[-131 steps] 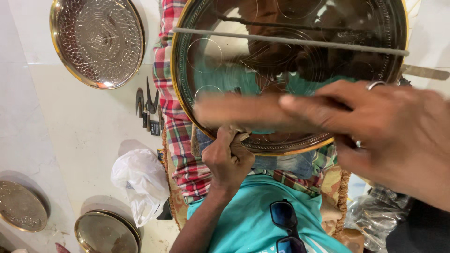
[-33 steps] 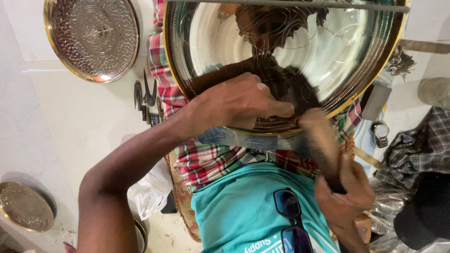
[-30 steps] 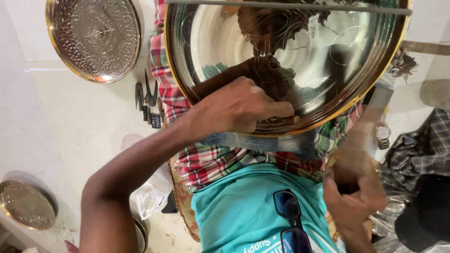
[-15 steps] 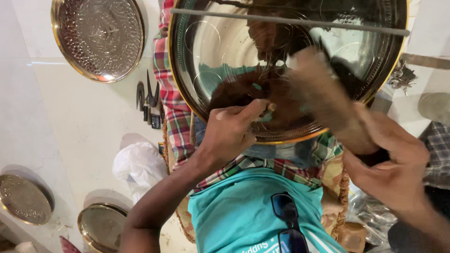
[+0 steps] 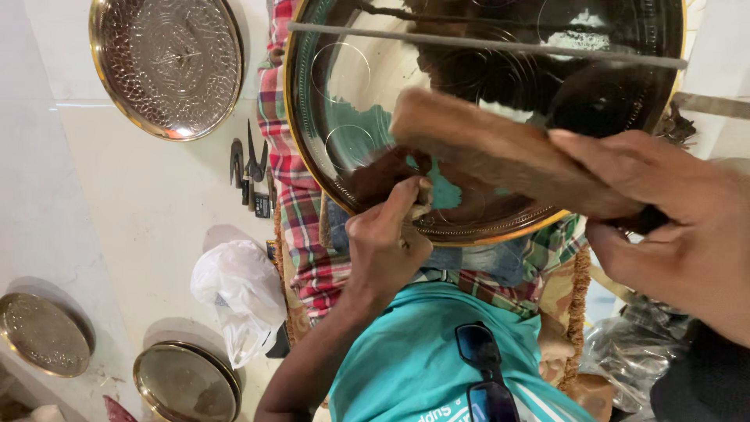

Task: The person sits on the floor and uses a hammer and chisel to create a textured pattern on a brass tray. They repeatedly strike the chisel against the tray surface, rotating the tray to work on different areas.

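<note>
A large shiny round metal plate (image 5: 312, 156) with a gold rim rests on my lap, over a red checked cloth (image 5: 293, 219). My left hand (image 5: 387, 246) is closed at the plate's near rim, pinching a small pale tool (image 5: 423, 209) against the metal. My right hand (image 5: 676, 223) grips one end of a brown wooden block (image 5: 492, 152) that slants across the plate just above my left hand. A thin metal rod (image 5: 484, 45) lies across the plate's far part.
An embossed silver plate (image 5: 168, 62) lies on the pale floor at top left. Dark hand tools (image 5: 250, 168) lie beside the cloth, with a white plastic bag (image 5: 238, 293) below them. Two smaller plates (image 5: 43, 332) (image 5: 187, 383) sit at bottom left. Sunglasses (image 5: 484, 379) hang on my teal shirt.
My right hand has swung the wooden block up from the lower right to over the plate. My left hand has drawn back from the plate's middle to its near rim.
</note>
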